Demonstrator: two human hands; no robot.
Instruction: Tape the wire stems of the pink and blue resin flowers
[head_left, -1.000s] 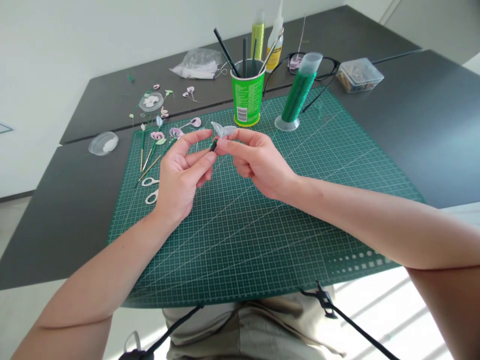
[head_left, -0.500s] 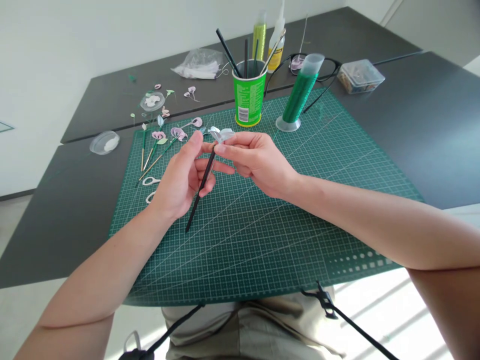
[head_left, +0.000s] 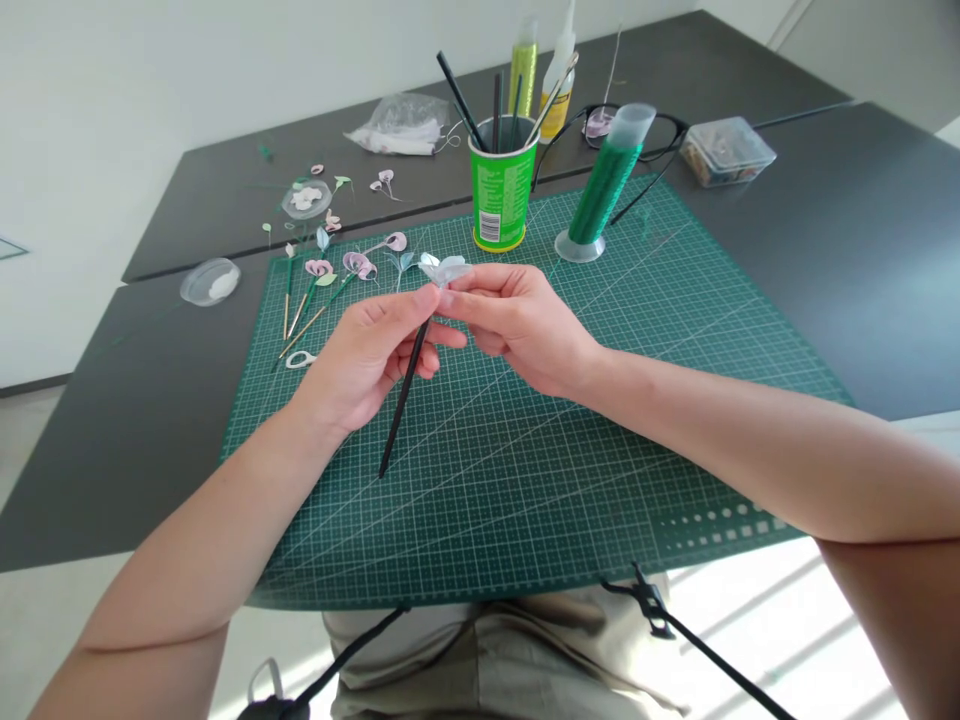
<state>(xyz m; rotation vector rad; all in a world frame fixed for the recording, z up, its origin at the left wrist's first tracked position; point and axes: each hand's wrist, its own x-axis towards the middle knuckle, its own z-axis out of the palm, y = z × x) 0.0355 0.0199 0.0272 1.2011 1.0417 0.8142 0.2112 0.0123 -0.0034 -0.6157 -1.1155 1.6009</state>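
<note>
A pale blue-white flower (head_left: 448, 270) sits at the top of a slim black stick (head_left: 402, 405), which slants down toward me above the mat. My left hand (head_left: 364, 350) pinches the stick's top end just under the petals, thumb uppermost and the other fingers curled behind the stick. From the other side, my right hand (head_left: 521, 325) is closed with thumb and forefinger on the flower's base, its fingertips touching those of my left. The join between flower and stick is hidden by the fingers.
A green cutting mat (head_left: 540, 480) lies below my hands. Behind them stand a green cup (head_left: 501, 200) of sticks and a green thread spool (head_left: 606, 190). Several small flowers (head_left: 358, 264) and white-handled scissors (head_left: 301, 359) lie left. Eyeglasses (head_left: 660, 150) and a clear box (head_left: 727, 150) are at right.
My left thumb has come down from its raised position onto the flower's base, closing the pinch. The stick's lower end has shifted slightly right and nearer. My right hand has barely moved.
</note>
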